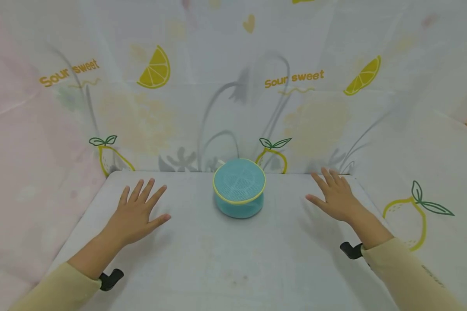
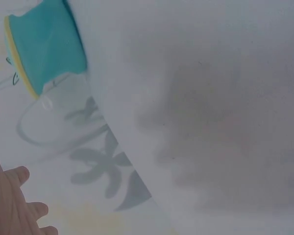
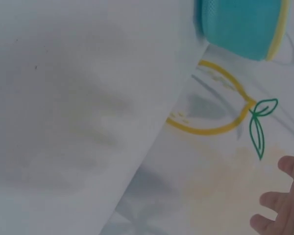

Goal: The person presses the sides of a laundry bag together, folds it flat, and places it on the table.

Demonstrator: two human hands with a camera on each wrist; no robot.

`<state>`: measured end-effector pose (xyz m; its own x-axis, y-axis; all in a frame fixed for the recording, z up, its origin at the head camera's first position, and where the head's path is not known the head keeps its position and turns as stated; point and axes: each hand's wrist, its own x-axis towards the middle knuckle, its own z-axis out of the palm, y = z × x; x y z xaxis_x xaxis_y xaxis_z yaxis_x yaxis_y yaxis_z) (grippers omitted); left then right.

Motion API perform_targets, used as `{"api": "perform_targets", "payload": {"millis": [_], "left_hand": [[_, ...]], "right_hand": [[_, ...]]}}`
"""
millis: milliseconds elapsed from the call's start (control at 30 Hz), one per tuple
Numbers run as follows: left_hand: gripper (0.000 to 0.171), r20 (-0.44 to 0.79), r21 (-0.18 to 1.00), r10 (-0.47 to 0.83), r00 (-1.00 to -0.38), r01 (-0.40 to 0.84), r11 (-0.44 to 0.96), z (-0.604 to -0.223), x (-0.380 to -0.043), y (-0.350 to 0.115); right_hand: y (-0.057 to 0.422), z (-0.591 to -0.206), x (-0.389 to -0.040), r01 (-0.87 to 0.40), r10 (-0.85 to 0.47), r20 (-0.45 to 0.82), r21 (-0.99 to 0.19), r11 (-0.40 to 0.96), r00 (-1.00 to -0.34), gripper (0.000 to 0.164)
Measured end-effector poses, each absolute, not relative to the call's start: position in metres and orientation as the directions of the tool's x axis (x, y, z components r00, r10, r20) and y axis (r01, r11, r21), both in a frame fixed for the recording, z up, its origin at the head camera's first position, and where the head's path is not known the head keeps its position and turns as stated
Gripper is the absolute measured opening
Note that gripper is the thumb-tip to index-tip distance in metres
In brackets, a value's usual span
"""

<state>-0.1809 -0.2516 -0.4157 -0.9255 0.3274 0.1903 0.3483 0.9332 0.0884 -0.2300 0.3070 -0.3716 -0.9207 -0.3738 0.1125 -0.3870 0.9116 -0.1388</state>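
1. I have two bare hands out over one table, and both grips are loose: fingers straight and fanned apart, thumbs held away from them.
2. My left hand is at ten o'clock on the tabletop, my right hand at two o'clock, each well apart from the pouch between them.
3. There is one pouch, at twelve o'clock near the table's far edge. It is a squat, upright drum in blue-green fabric, with a round, flat, fine-mesh top and one yellow band around that rim. Its side bows softly inward.
4. The table has a smooth, white, matte surface with a few small specks toward six o'clock.
5. I wear two pale yellow sleeves, with one black piece jutting out at each cuff.
6. Behind the table hangs thin, creased, printed cloth. Its print includes three outlined lemons with paired green leaves, and one small yellow heart toward twelve o'clock.
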Motion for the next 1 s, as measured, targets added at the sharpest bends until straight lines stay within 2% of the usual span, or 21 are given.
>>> {"api": "perform_targets", "payload": {"millis": [367,1000], "left_hand": [[0.083,0.272,0.115,0.350,-0.896,0.391,0.913,-0.422,-0.189,-0.233],[0.078,0.367,0.210,0.321,-0.873,0.413,0.886,-0.425,-0.202,-0.189]], "right_hand": [[0.293,-0.379,-0.236,-0.429,-0.406,0.163,-0.142,0.892,-0.899,0.075],[0.263,-0.388,-0.242,-0.484,-0.412,0.274,-0.294,0.824,-0.869,0.072]]}}
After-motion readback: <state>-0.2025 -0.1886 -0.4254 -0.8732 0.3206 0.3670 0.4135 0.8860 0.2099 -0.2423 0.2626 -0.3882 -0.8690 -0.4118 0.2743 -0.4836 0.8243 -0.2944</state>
